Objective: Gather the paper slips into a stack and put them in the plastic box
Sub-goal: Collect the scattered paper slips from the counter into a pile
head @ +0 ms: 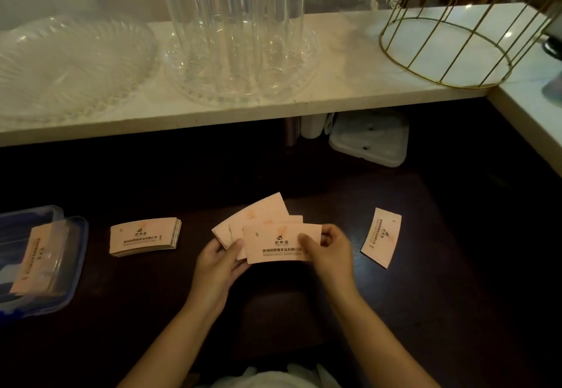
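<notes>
A dark table [425, 296] is seen with a plastic box [73, 266] at left, a stack of slips [144, 237] beside it, and a single slip [381, 237] at right.

Both hands, left hand [219, 261] and right hand [330, 249], grip fanned paper slips [273, 235] (printed side up) above the table [425, 296]; plastic box [39, 260] far left.

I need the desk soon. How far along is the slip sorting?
Partly done. Some pink paper slips already sit in the clear blue-rimmed plastic box. The left hand and right hand hold a fanned bunch. Still left: the squared stack beside the box and one loose slip on the dark desk.
</notes>
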Demonstrator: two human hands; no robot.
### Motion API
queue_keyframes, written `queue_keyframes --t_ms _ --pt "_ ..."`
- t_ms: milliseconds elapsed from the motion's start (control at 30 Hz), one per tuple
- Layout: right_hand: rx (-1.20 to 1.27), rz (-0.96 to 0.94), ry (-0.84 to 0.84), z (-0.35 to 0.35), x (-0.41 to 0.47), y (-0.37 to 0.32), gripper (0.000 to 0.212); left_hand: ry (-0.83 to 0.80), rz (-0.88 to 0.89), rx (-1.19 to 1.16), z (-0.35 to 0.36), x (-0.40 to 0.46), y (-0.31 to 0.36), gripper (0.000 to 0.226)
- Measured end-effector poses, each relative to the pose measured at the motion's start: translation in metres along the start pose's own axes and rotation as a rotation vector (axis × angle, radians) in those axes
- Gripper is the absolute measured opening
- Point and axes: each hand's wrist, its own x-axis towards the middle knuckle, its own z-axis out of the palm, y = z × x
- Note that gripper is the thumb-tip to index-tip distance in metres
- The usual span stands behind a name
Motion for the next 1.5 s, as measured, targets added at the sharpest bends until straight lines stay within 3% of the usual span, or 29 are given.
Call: queue_keyframes --t_ms 233,333,400,433,500,667,767,867,933,1000,1067,1100,1233,1500 --pt "-0.253 -0.082 -0.029 -0.009 0.008 0.026 0.021 0.04 -0.025 0.018 0.002 0.002 -0.007 0.019" --pt "-0.6 -0.156 0.234 -0.056 0.031 0.039 0.043 0.07 -0.05 -0.023 -0.007 0.006 -0.007 0.02" --pt "-0.821 -0.007 0.534 -0.091 0.048 0.05 0.062 0.09 -0.049 -0.033 -0.012 0.009 -0.008 0.02" --pt "-0.819 0.126 0.629 -0.101 0.054 0.053 0.07 0.098 -0.048 -0.045 -0.013 0.01 -0.009 0.021" --pt "-0.767 0.306 0.684 -0.106 0.058 0.059 0.082 0.11 -0.053 -0.075 -0.013 0.011 -0.012 0.028" --pt "-0.811 0.267 0.69 -0.081 0.064 0.066 0.074 0.128 -0.083 -0.091 -0.015 0.011 -0.018 0.03" --pt "-0.784 0.239 0.634 -0.076 0.066 0.061 0.059 0.16 -0.087 -0.096 -0.021 0.011 -0.016 0.033" --pt "-0.515 -0.02 0.44 -0.073 0.058 0.038 0.025 0.198 -0.092 -0.128 -0.026 0.012 -0.013 0.031" --pt "-0.274 -0.189 0.18 -0.063 0.048 0.012 0.026 0.205 -0.089 -0.147 -0.026 0.011 -0.009 0.028" --pt "-0.136 -0.255 -0.186 -0.046 0.035 -0.013 0.034 0.202 -0.075 -0.148 -0.026 0.01 -0.006 0.025" --pt "-0.204 -0.264 -0.449 -0.028 0.023 -0.023 0.035 0.188 -0.056 -0.144 -0.026 0.009 -0.003 0.023" --pt "-0.272 -0.262 -0.5 -0.02 0.019 -0.024 0.034 0.178 -0.044 -0.142 -0.026 0.008 -0.001 0.023" --pt "-0.442 -0.272 -0.451 0.009 0.013 -0.023 0.045 0.136 0.031 -0.119 -0.03 0.003 0.003 0.024" --pt "-0.451 -0.288 -0.315 0.058 0.01 -0.012 0.074 0.151 0.106 -0.084 -0.047 -0.007 0.003 0.033"
